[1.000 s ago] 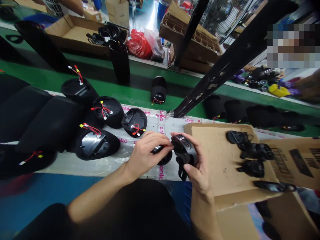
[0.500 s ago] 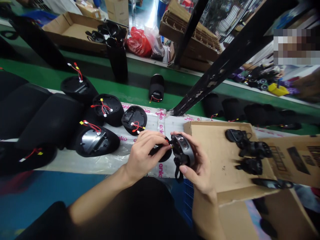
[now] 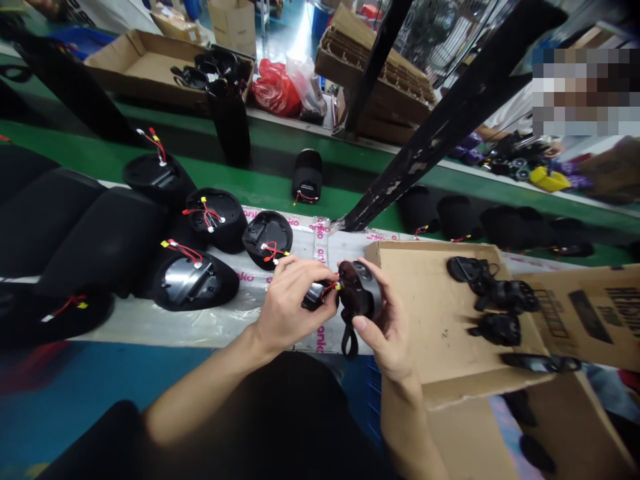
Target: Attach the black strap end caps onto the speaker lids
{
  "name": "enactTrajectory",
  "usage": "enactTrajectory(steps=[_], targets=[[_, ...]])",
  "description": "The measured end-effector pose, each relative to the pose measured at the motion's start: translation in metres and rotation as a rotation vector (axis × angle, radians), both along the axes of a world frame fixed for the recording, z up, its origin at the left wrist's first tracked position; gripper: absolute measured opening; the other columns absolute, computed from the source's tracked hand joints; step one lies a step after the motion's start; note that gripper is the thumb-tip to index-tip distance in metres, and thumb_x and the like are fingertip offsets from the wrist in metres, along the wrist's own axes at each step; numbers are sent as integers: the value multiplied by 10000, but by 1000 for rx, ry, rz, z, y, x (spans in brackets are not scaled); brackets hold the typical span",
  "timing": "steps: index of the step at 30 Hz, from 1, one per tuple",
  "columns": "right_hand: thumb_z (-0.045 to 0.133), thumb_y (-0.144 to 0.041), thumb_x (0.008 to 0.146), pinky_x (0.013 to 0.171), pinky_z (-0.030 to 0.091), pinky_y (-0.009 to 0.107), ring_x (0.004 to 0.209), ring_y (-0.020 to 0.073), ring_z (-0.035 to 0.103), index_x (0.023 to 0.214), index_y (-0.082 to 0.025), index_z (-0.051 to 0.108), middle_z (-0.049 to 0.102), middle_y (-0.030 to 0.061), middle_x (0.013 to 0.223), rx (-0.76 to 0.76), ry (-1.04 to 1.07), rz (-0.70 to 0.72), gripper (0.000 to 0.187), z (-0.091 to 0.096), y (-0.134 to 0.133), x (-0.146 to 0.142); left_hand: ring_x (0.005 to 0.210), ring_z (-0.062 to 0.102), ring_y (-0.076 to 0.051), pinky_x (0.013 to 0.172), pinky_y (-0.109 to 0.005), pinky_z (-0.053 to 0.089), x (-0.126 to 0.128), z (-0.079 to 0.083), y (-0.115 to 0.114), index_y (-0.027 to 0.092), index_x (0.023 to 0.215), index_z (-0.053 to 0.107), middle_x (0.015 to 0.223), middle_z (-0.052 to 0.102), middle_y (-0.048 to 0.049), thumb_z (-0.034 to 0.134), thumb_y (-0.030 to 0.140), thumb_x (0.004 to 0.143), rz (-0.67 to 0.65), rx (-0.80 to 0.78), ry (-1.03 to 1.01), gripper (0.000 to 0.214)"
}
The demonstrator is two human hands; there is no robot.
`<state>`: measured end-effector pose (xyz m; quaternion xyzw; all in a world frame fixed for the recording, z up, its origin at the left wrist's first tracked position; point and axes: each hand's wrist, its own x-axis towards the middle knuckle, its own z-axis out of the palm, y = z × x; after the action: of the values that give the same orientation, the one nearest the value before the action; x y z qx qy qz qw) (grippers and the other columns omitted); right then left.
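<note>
The right hand [image 3: 387, 327] is gripping a black-and-silver rounded housing [image 3: 363, 293] with fingers curled around it, held over the cardboard flap's [image 3: 440, 320] edge; the left hand [image 3: 293, 300] is pinching a small black part [image 3: 315, 297] with red wire [image 3: 330, 289] beside it, above printed plastic sheeting [image 3: 225, 320].

black housing [image 3: 361, 293] partly hidden by the right hand [image 3: 387, 327]; small black part [image 3: 315, 296] half covered by the left hand [image 3: 290, 300]; blurred patch [image 3: 583, 87], upper right, unreadable.

We hold a rounded black-and-silver housing [image 3: 363, 291] with a hanging black strap [image 3: 349, 340] in our right hand [image 3: 387, 327], while our left hand [image 3: 289, 300] pinches a small black part [image 3: 314, 297] against it, its red wire [image 3: 328, 289] between them.
</note>
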<state>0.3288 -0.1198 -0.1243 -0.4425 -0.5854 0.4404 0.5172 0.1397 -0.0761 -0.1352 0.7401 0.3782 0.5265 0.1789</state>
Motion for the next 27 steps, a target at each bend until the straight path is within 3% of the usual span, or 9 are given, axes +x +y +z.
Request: enactTrajectory(steps=[6, 11, 18, 22, 27], targets=[[788, -451, 960, 1268, 502, 610, 1490, 350, 602, 1569, -357, 546, 621, 83, 1593, -25, 5, -86, 662, -4, -3, -7, 985, 829, -212, 992, -431, 516, 1, -3, -2, 239, 1104, 694, 1019, 849, -24, 701, 106, 980, -15, 77, 15, 181], [701, -601, 981, 1303, 430, 664, 1536, 377, 557, 1615, -360, 465, 577, 96, 1636, -64, 56, -15, 719, -20, -1, 0, 938, 821, -207, 981, -422, 522, 1, -1, -4, 247, 1030, 709, 955, 837, 0, 662, 97, 964, -34, 4, -40, 170], [793, -451, 938, 1291, 457, 647, 1532, 394, 564, 1577, -373, 565, 601, 65, 1634, -8, 53, 122, 683, -3, 3, 13, 988, 812, -203, 963, -403, 521, -7, 3, 4, 239, 1061, 727, 994, 849, -17, 650, 126, 1028, -164, 2, 8, 141], [807, -433, 923, 1283, 468, 642, 1516, 395, 583, 1571, -353, 585, 636, 76, 1604, -5, 42, 164, 690, 1, 5, 19, 955, 802, -197, 968, -407, 512, -6, 1, 3, 220, 1058, 705, 984, 839, -20, 691, 170, 1046, -137, -8, 29, 54], [796, -480, 932, 1236, 525, 636, 1493, 386, 609, 1565, -368, 581, 659, 71, 1582, -7, -6, 113, 678, 0, 5, 13, 944, 790, -196, 970, -416, 507, -5, 2, 1, 219, 1059, 688, 977, 830, -26, 672, 152, 1043, -118, -21, 36, 70]])
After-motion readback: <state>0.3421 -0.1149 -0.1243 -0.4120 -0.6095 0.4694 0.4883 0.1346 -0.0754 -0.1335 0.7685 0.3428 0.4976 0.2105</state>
